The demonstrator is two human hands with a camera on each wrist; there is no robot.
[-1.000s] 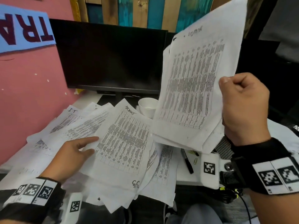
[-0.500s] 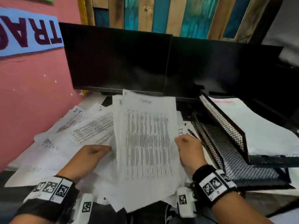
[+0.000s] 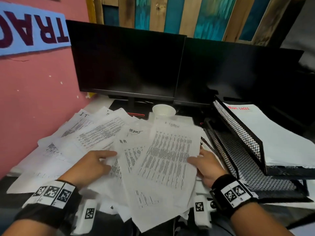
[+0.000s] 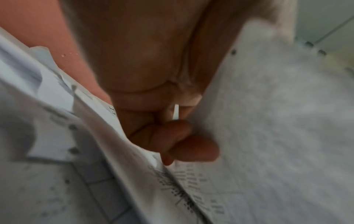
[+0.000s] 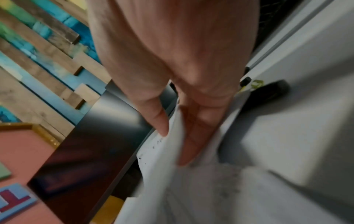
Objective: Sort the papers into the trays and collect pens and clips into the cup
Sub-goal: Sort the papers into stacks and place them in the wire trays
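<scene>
Printed papers [image 3: 95, 133] lie fanned over the desk. On top lies a sheet marked "ADMIN" [image 3: 170, 150], tilted to the right. My right hand [image 3: 204, 165] pinches its right edge, thumb on top and fingers [image 5: 191, 136] underneath. My left hand [image 3: 95, 164] rests on the pile's left part, its fingers [image 4: 178, 144] curled at a sheet's edge. A white cup [image 3: 164, 111] stands behind the papers. The black mesh trays [image 3: 238, 145] are on the right, and the upper one holds a paper stack [image 3: 276, 133]. A black pen [image 3: 207, 144] lies between pile and trays, with a yellow-green clip [image 5: 256, 84] beside it.
Two dark monitors [image 3: 129, 62] stand along the back of the desk. A pink wall [image 3: 34, 99] bounds the left side. Papers overhang the desk's front edge near my wrists.
My right hand brought the raised stack down onto the pile. The top sheet then slid right and tilted, and the cup is uncovered again. My left hand stayed on the papers.
</scene>
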